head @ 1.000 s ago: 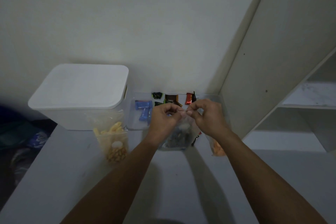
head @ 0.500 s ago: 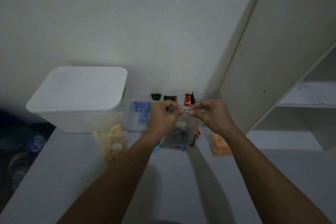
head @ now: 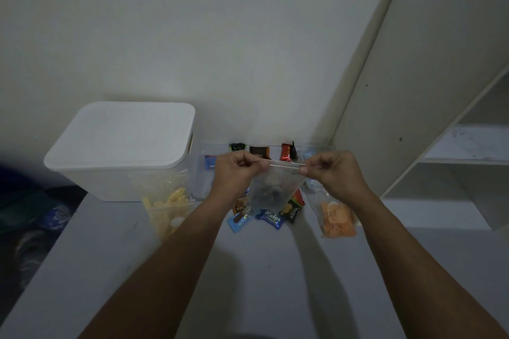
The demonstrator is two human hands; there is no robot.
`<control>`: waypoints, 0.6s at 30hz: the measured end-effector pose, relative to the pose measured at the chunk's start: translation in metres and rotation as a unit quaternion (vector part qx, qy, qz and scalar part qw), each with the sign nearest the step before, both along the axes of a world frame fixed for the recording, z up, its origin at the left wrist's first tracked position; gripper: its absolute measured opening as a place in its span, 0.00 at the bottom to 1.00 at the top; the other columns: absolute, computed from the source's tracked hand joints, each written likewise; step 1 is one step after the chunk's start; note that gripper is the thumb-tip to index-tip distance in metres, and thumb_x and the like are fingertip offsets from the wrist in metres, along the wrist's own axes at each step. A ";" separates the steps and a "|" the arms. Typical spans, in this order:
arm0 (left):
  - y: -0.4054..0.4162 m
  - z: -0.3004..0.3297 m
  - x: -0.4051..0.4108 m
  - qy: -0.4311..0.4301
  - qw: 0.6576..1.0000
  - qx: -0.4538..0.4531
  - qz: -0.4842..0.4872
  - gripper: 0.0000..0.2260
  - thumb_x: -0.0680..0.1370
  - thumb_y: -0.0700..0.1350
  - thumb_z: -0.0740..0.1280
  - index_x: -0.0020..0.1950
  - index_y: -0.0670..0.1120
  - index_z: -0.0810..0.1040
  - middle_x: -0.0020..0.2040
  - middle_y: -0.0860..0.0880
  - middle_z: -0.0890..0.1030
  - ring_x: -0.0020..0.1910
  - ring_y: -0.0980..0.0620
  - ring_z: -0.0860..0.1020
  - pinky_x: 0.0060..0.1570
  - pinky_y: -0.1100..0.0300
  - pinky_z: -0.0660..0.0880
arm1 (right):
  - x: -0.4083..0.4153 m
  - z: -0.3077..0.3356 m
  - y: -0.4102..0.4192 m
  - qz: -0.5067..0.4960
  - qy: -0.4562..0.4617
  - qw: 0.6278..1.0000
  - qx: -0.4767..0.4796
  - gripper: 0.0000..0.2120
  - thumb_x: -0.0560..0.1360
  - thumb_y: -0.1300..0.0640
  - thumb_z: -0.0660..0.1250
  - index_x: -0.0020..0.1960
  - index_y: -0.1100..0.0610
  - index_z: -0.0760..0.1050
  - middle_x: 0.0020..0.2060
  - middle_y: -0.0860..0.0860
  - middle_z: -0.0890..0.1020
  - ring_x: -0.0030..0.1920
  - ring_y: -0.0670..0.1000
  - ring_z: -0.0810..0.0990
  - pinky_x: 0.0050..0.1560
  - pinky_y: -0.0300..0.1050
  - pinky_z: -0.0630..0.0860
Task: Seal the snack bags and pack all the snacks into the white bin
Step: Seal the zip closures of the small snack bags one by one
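Between the fingers of both hands hangs a clear zip bag (head: 275, 190) with dark snack pieces in its lower part, held up above the tabletop (head: 248, 270). The left hand (head: 237, 170) pinches the left end of the bag's top strip; the right hand (head: 333, 173) pinches the right end, so the strip runs taut and level from one to the other. Both forearms reach forward from the near edge, knuckles up, the fingers curled in on the strip.

Below the fingers, small wrapped snacks (head: 268, 217) in blue, orange and black lie on the tabletop. Beyond the fingers, more wrapped pieces (head: 259, 151) sit in a clear tray (head: 202, 173) by the wall. Left of the left hand stands a bag of pale yellow sticks (head: 168, 206), just in front of the white bin (head: 124, 151), whose lid is on. Below the right hand lies a bag of orange chips (head: 337, 219).
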State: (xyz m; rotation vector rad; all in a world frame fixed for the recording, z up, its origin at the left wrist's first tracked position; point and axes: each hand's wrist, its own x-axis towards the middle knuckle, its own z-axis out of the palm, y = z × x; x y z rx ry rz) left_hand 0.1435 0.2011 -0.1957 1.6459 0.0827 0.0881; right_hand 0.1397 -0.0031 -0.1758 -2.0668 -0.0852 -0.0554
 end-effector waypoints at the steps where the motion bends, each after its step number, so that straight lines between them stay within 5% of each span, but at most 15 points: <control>1: 0.000 0.000 0.000 -0.001 1.000 0.001 0.000 0.08 0.70 0.36 0.74 0.35 0.48 0.81 0.36 0.50 0.83 0.38 0.54 0.82 0.39 0.65 0.77 | 0.000 0.001 0.000 0.003 0.001 1.000 0.000 0.04 0.67 0.64 0.75 0.41 0.59 0.83 0.30 0.46 0.81 0.27 0.36 0.78 0.32 0.27 0.74; 4: 0.001 0.001 0.001 0.016 1.000 -0.020 -0.001 0.07 0.71 0.38 0.73 0.36 0.49 0.82 0.33 0.54 0.84 0.36 0.58 0.82 0.40 0.64 0.78 | 0.001 0.005 -0.002 0.004 0.004 1.000 0.000 0.05 0.67 0.64 0.75 0.38 0.55 0.82 0.29 0.44 0.81 0.27 0.36 0.78 0.31 0.26 0.73; 8: 0.003 -0.005 0.002 0.078 0.995 -0.067 0.006 0.06 0.71 0.38 0.72 0.36 0.47 0.82 0.38 0.47 0.84 0.43 0.49 0.82 0.48 0.53 0.79 | -0.001 0.004 -0.004 0.022 0.012 1.000 -0.006 0.06 0.68 0.63 0.75 0.38 0.54 0.82 0.31 0.47 0.82 0.29 0.37 0.79 0.32 0.29 0.75; 11: 0.003 -0.009 0.002 0.099 0.992 -0.075 -0.001 0.04 0.72 0.39 0.71 0.37 0.45 0.81 0.40 0.47 0.83 0.42 0.51 0.81 0.42 0.59 0.78 | -0.002 -0.002 -0.005 0.019 0.019 1.000 -0.014 0.05 0.69 0.62 0.75 0.39 0.53 0.82 0.32 0.47 0.83 0.30 0.39 0.79 0.34 0.31 0.75; 15: 0.001 -0.010 0.004 0.043 0.996 0.049 0.066 0.08 0.73 0.45 0.73 0.47 0.43 0.81 0.40 0.53 0.80 0.40 0.59 0.77 0.42 0.64 0.75 | -0.002 -0.011 0.002 -0.014 0.020 1.000 -0.004 0.03 0.69 0.62 0.75 0.41 0.55 0.83 0.32 0.46 0.82 0.30 0.39 0.79 0.35 0.31 0.75; 18: -0.005 -0.007 -0.003 0.015 0.986 0.112 0.123 0.13 0.72 0.52 0.72 0.40 0.43 0.75 0.34 0.51 0.74 0.34 0.57 0.72 0.37 0.64 0.70 | -0.004 -0.019 0.009 -0.037 0.014 0.999 0.010 0.03 0.69 0.62 0.75 0.41 0.55 0.83 0.32 0.46 0.82 0.29 0.37 0.78 0.33 0.29 0.72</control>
